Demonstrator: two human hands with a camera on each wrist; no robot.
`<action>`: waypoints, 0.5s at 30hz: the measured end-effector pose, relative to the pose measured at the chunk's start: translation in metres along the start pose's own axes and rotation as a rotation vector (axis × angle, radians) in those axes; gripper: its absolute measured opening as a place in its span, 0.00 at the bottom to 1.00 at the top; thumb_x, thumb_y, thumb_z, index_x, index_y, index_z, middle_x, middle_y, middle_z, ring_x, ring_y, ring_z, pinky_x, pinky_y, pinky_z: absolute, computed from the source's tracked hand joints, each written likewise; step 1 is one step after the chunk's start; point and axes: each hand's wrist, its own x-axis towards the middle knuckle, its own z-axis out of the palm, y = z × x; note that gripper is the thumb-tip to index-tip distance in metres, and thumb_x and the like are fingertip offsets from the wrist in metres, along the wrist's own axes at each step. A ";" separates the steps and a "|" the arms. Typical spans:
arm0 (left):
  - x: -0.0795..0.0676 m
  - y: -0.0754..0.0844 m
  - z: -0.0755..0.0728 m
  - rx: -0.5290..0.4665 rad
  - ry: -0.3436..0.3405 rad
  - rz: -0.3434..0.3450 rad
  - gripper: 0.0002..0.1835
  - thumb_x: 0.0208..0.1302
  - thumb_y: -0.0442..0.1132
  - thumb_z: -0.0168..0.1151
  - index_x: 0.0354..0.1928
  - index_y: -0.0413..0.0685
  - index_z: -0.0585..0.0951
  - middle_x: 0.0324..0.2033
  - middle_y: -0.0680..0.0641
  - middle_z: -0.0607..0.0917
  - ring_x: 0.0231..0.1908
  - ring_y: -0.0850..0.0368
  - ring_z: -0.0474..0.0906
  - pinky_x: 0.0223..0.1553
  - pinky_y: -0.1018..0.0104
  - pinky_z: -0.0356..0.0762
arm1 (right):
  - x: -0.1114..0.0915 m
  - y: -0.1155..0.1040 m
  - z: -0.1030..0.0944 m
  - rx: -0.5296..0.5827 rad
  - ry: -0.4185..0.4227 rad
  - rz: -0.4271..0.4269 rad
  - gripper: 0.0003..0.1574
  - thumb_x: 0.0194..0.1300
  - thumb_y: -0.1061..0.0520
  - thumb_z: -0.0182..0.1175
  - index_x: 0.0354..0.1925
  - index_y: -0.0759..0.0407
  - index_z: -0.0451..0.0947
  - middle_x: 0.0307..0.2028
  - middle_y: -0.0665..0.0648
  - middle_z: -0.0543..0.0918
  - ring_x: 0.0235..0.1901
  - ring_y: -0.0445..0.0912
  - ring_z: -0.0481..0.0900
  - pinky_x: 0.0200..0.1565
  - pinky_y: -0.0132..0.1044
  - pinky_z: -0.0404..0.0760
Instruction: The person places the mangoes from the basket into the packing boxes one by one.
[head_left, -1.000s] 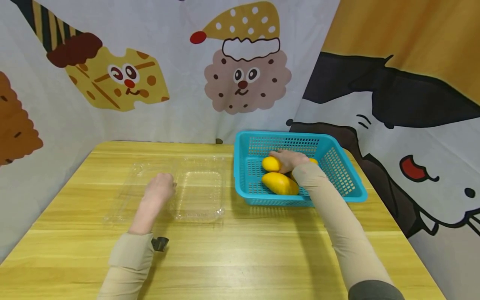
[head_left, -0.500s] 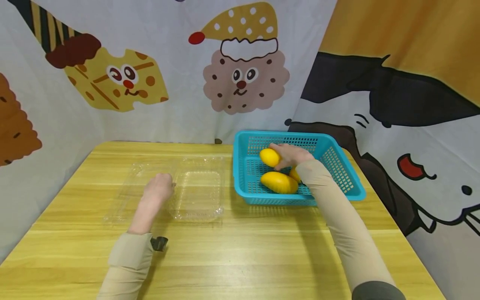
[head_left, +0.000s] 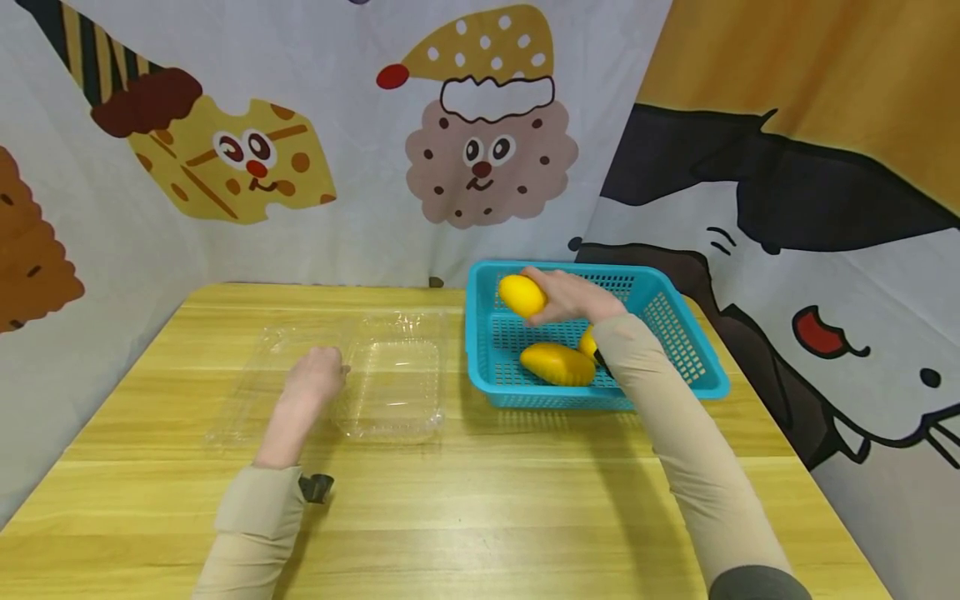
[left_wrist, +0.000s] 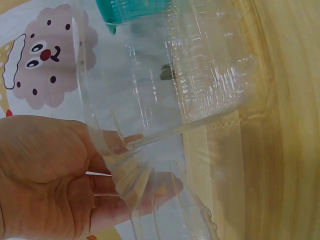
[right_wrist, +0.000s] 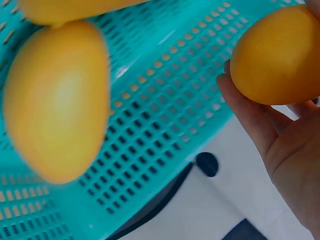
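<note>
My right hand (head_left: 568,296) grips a smooth yellow mango (head_left: 522,296), raised above the back left part of the blue basket (head_left: 474,333). The right wrist view shows the fingers wrapped round this held mango (right_wrist: 280,57). Lower in the basket lie a longer yellow mango (head_left: 558,364) and another yellow fruit (head_left: 588,343), partly hidden by the right sleeve. On the left, my left hand (head_left: 315,379) holds the open clear plastic clamshell box (head_left: 393,392) by its hinge side. In the left wrist view, its fingers (left_wrist: 160,192) show through the plastic.
The basket stands on the right half of the wooden table (head_left: 465,517), close to the back edge. A white curtain (head_left: 360,242) printed with cartoon figures hangs right behind the table and along its sides.
My right hand has lifted the mango up from the basket floor and shifted it a little left. My left hand stays at the box.
</note>
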 end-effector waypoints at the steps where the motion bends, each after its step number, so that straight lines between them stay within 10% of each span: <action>1: 0.000 0.000 0.000 0.000 0.000 0.001 0.14 0.69 0.35 0.52 0.40 0.25 0.76 0.22 0.42 0.75 0.19 0.56 0.66 0.19 0.70 0.66 | 0.000 -0.004 -0.002 0.009 0.008 -0.007 0.45 0.51 0.41 0.68 0.63 0.41 0.60 0.44 0.52 0.77 0.37 0.49 0.74 0.39 0.41 0.74; 15: -0.002 0.001 0.000 -0.009 0.005 -0.013 0.15 0.69 0.36 0.52 0.42 0.24 0.76 0.22 0.43 0.75 0.19 0.57 0.65 0.18 0.71 0.65 | -0.002 -0.060 -0.012 0.039 0.074 -0.059 0.46 0.52 0.37 0.66 0.63 0.47 0.59 0.42 0.52 0.79 0.36 0.48 0.76 0.39 0.42 0.76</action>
